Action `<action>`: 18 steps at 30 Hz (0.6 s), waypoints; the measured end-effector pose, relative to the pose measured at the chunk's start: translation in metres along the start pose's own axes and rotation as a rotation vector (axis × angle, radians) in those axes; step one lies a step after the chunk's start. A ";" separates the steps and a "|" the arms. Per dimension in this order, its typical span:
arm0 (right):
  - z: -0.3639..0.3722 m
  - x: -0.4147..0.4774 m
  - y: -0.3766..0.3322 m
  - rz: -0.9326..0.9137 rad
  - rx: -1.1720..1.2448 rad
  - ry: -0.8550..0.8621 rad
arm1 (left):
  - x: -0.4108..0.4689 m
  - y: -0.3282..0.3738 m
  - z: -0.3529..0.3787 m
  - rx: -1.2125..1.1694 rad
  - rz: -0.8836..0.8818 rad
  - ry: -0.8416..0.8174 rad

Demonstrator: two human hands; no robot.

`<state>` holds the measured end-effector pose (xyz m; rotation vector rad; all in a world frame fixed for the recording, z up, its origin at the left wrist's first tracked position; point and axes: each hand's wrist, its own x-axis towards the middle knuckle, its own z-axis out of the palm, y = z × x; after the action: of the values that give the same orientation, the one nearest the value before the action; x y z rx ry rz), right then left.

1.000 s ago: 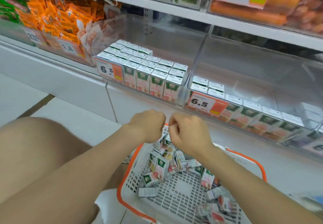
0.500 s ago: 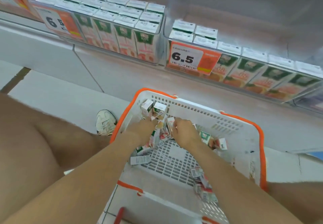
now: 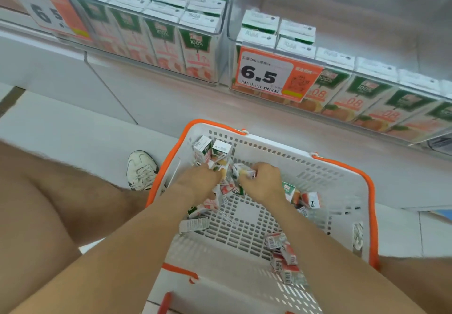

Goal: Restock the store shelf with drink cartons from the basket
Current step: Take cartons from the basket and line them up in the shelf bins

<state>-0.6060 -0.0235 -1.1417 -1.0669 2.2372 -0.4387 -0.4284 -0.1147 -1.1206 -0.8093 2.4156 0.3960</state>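
Fingers (image 3: 263,169) down in the basket (image 3: 371,215) now, no longer bunched in mid-air at shelf height as a second ago. Right hand (image 3: 263,185): curled round a carton (image 3: 244,171) on top of the heap, gripping it. Left hand (image 3: 199,182): curled too, buried among cartons (image 3: 221,152) at the far corner; cannot tell whether clamped on one or only raking.

Remaining stock loose in the basket: a cluster under both hands, a few by the right wall, a small pile nearer the body.

Shelf (image 3: 171,88) above and beyond. Left bin (image 3: 221,44) packed full. Right bin (image 3: 367,20), behind the 6.5 tag (image 3: 274,73), mostly one row deep, with bare space at the back.

Against half a second ago, hardly any shift: same reach, a touch deeper.

Judging from that: fresh pick under way, nothing lifted yet. Next, probably, raise the handful and stand it upright in the right bin's gap. Possible snag: small boxes slipping from a double grab.
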 end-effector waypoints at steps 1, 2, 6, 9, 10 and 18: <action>-0.009 -0.002 -0.002 0.015 0.089 0.019 | -0.001 0.001 -0.002 -0.075 -0.017 0.017; -0.018 -0.004 -0.003 0.030 0.186 0.019 | -0.001 0.002 -0.003 -0.181 -0.031 0.039; -0.053 -0.019 -0.010 0.141 0.642 -0.099 | -0.007 0.002 -0.020 -0.634 -0.030 0.141; -0.077 -0.038 -0.022 0.237 0.966 -0.100 | -0.023 -0.002 -0.040 -0.789 -0.005 0.139; -0.085 -0.044 -0.025 0.254 1.054 -0.126 | -0.030 -0.003 -0.048 -0.836 0.015 0.139; -0.147 -0.096 -0.056 -0.082 0.803 -0.291 | -0.093 0.005 -0.120 -0.867 0.142 0.156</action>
<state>-0.6236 0.0219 -0.9640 -0.7206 1.5278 -1.0308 -0.4193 -0.1204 -0.9692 -1.0307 2.4164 1.5472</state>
